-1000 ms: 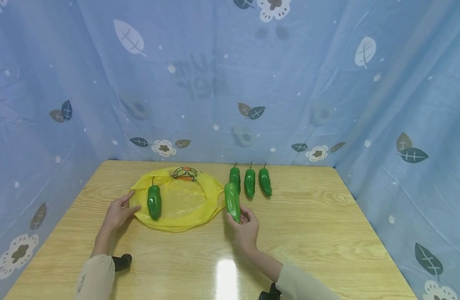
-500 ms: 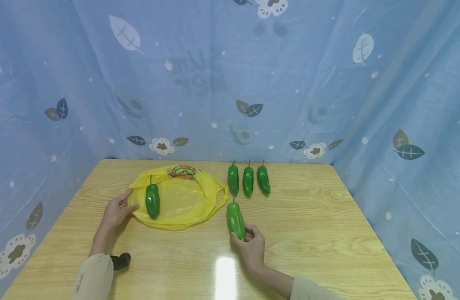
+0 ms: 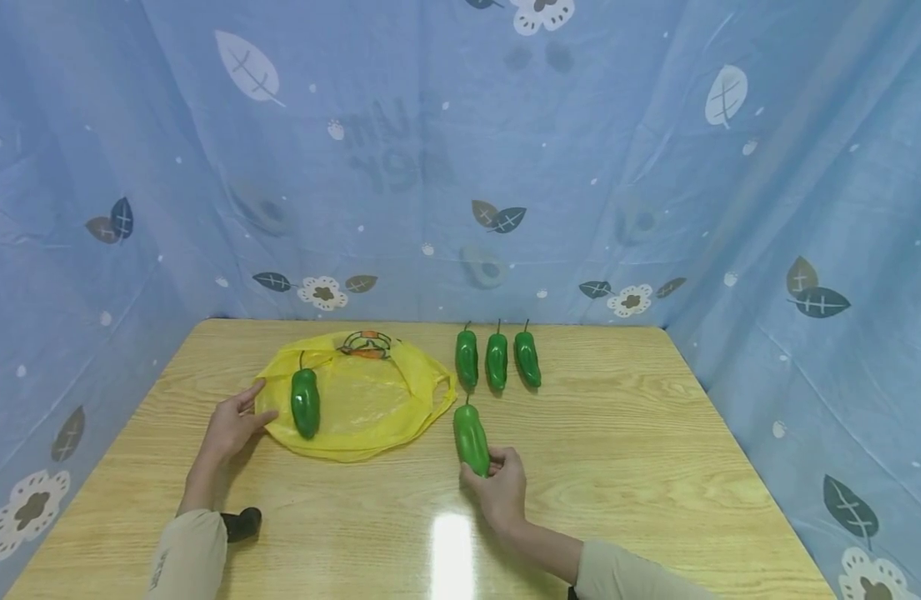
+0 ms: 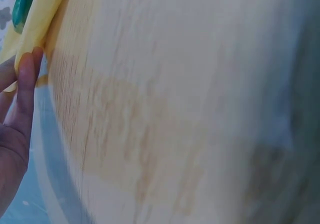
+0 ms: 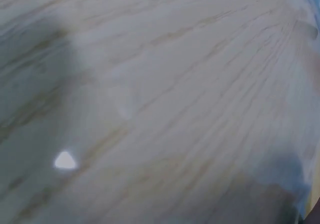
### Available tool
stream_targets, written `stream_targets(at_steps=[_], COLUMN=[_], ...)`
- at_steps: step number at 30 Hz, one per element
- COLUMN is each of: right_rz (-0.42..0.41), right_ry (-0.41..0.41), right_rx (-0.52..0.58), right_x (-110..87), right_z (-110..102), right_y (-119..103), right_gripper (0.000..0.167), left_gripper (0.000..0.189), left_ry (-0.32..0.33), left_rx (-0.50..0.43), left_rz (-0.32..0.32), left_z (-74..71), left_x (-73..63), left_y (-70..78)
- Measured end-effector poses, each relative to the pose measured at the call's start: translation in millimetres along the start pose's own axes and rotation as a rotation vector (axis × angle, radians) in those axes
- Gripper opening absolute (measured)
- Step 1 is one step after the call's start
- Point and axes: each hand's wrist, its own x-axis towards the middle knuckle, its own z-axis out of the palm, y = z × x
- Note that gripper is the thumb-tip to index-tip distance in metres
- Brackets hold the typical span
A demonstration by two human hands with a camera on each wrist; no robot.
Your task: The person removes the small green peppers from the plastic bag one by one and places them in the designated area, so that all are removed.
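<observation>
A yellow plastic bag (image 3: 370, 408) lies spread on the table with its handle toward the right. My left hand (image 3: 232, 423) pinches its left edge between thumb and fingers; the left wrist view shows the fingertips (image 4: 27, 64) on the yellow film. Within the bag's opening lies a dark green pepper (image 3: 306, 403), stem pointing away. My right hand (image 3: 501, 492) holds a lighter green pepper (image 3: 471, 437) by its near end, thumb on one side and fingers on the other. That pepper's stem points away from me, just right of the bag.
Three more green peppers stand in a row at the back: left (image 3: 467, 358), middle (image 3: 497, 361) and right (image 3: 528, 358). The wooden table (image 3: 618, 433) ends at a blue patterned curtain (image 3: 580, 167) on the back and sides. A light reflection shines near the front.
My right hand has drawn its pepper toward me, away from the back row, then stayed almost still for the last half second. The left hand keeps its place on the bag.
</observation>
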Motion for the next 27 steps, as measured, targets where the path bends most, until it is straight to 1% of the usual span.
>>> stream_targets(at_steps=[6,11,14,15,22,27], right_rz=[0.036,0.051,0.087,0.103,0.209,0.242], right_ry=[0.026,0.022,0.018,0.017,-0.019,-0.025], right_rx=[-0.004,-0.001,-0.004,-0.002,0.003,0.011], right_x=[-0.5,0.6,0.9,0.9,-1.2,0.8], right_z=[6.9,10.5,11.3,11.5,10.5,8.9], right_y=[-7.1,-12.7,-16.5,-17.8,-29.9,-37.5], right_gripper=[0.039,0.031,0.029,0.03,0.055,0.056], left_gripper=[0.071,0.071,0.072,0.072,0.072,0.072], left_ry=[0.001,0.001,0.002,0.002,0.002,0.008], left_rx=[0.003,-0.012,-0.021,-0.022,-0.012,-0.022], left_rz=[-0.008,-0.015,-0.018,-0.017,-0.011,-0.013], left_z=[0.6,1.3,1.2,1.1,0.0,0.0], left_x=[-0.6,-0.9,-0.7,-0.5,1.2,2.6], left_y=[-0.5,-2.1,-2.4,-2.2,-0.9,-0.1])
